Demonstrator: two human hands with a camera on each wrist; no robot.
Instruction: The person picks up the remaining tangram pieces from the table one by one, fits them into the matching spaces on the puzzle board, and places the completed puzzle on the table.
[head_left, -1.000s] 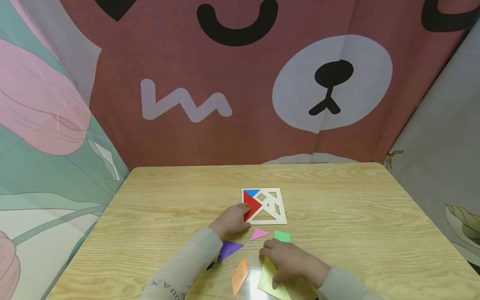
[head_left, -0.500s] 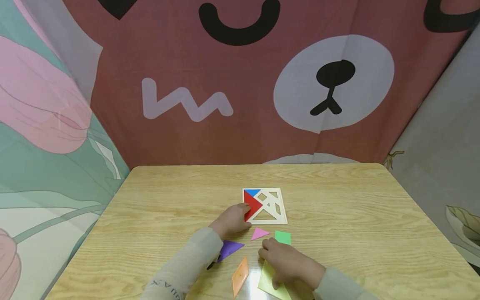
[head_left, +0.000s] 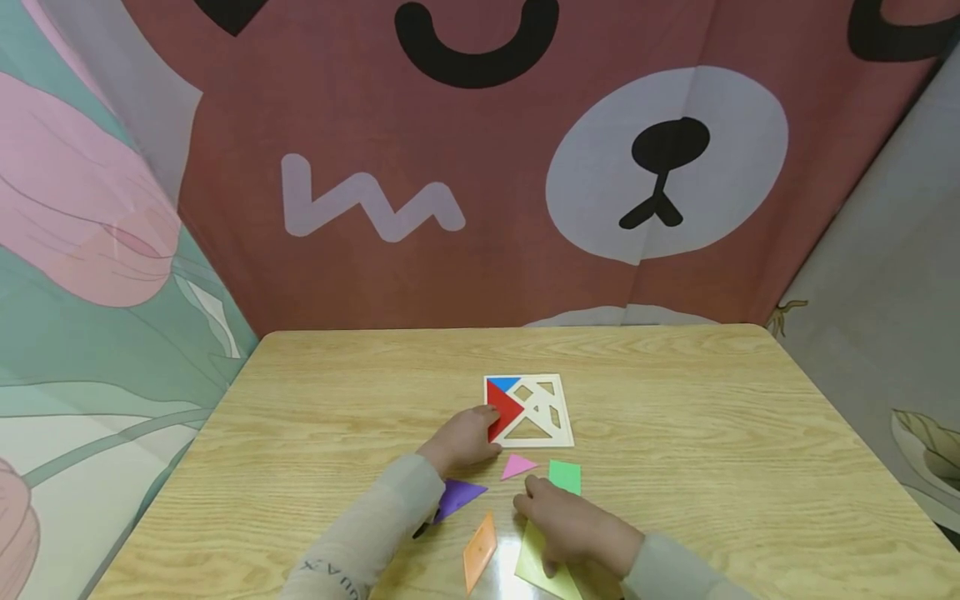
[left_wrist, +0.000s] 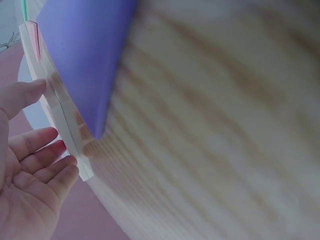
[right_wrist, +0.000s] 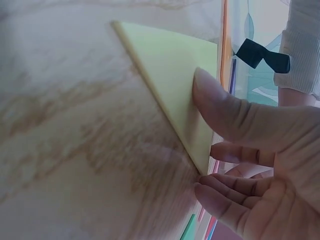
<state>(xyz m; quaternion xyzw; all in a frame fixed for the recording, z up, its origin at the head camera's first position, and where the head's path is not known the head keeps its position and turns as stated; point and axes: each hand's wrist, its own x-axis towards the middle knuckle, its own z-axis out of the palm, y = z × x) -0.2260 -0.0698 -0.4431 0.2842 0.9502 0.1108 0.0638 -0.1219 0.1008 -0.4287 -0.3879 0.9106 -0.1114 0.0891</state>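
Observation:
My left hand point(head_left: 463, 439) rests on the left side of a white tangram board point(head_left: 566, 438), its fingertips over the red triangle point(head_left: 505, 408). In the left wrist view the fingers point(left_wrist: 34, 159) lie loosely extended against the board's edge. A blue triangle point(head_left: 504, 384) also sits in the board, beside several vacant cut-outs. Nearer the front, my right hand point(head_left: 573, 525) holds a pale yellow triangle point(head_left: 536, 560) lying on the table. The right wrist view shows the thumb point(right_wrist: 212, 97) on that piece, with the fingers bent around its tip.
Loose between the arms lie a pink triangle point(head_left: 517, 466), a purple triangle point(head_left: 459, 500) by the left sleeve, and an orange parallelogram point(head_left: 480, 552). A green piece point(head_left: 566, 476) is just beyond the right hand. Printed cloth point(head_left: 495, 275) hangs behind the wooden table point(head_left: 360, 375).
My right hand has shifted slightly left and forward over the yellow triangle, which stays in place. The left hand and the board have not moved.

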